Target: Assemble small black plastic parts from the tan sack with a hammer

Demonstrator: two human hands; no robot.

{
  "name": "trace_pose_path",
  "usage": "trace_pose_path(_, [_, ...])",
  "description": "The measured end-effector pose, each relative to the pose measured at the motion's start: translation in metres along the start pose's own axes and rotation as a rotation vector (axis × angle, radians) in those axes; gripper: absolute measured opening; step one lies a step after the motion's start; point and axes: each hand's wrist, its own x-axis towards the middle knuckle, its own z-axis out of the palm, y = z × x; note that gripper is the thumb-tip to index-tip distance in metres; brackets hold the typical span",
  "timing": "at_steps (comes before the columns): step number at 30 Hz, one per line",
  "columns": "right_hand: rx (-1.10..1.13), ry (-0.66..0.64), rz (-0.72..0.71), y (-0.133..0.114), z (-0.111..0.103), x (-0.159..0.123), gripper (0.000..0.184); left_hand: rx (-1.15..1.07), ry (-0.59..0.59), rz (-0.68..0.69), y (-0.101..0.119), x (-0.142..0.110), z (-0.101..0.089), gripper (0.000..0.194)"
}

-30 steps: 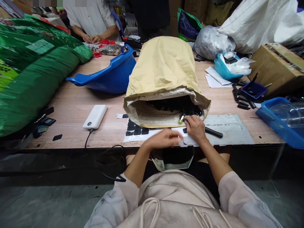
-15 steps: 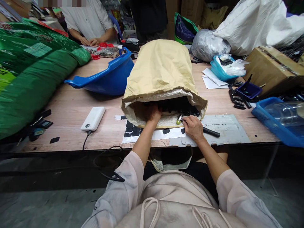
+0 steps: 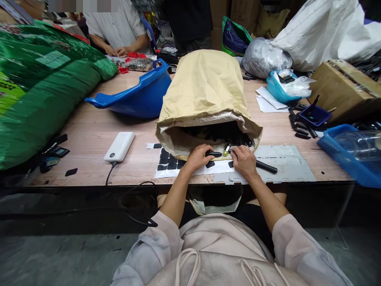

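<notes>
My left hand (image 3: 198,157) is closed around the end of a short black cylindrical piece (image 3: 214,154), in front of the sack's mouth. My right hand (image 3: 244,161) grips what looks like a small hammer; its black handle (image 3: 267,167) sticks out to the right and its metallic head (image 3: 226,149) has a yellow-green end. The black piece points toward that head, close by. Behind both hands lies a yellow woven sack (image 3: 205,87), its open mouth facing me, with many dark pieces (image 3: 226,133) inside. Beneath the hands is a white sheet with black stickers (image 3: 168,161).
A grey plate (image 3: 285,159) lies right of the sheet. To the left are a white power bank (image 3: 119,147) with a cable, a blue basin (image 3: 139,95) and a green sack (image 3: 44,91). A blue tray (image 3: 336,139) and cardboard box (image 3: 345,89) stand right. A co-worker (image 3: 119,28) sits opposite.
My left hand has come out of the sack's mouth, moving toward me, and now holds a black cylindrical piece. My right hand keeps its hold on the hammer, nearly in the same place.
</notes>
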Motion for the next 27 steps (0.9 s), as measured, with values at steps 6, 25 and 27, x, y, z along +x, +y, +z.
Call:
trace_pose_path(6, [-0.023,0.012,-0.045,0.000,-0.002,0.000,0.026,-0.041,0.068,0.025,-0.002,0.004,0.015,0.013])
trace_pose_path(25, [0.359,0.055,-0.029,-0.037,-0.018,0.001,0.028,-0.179,0.072,-0.045,-0.005,0.008,0.024,0.017])
trace_pose_path(27, [0.371,0.057,-0.051,-0.042,-0.018,0.001,0.029,-0.180,0.068,-0.055,-0.004,0.008,0.024,0.016])
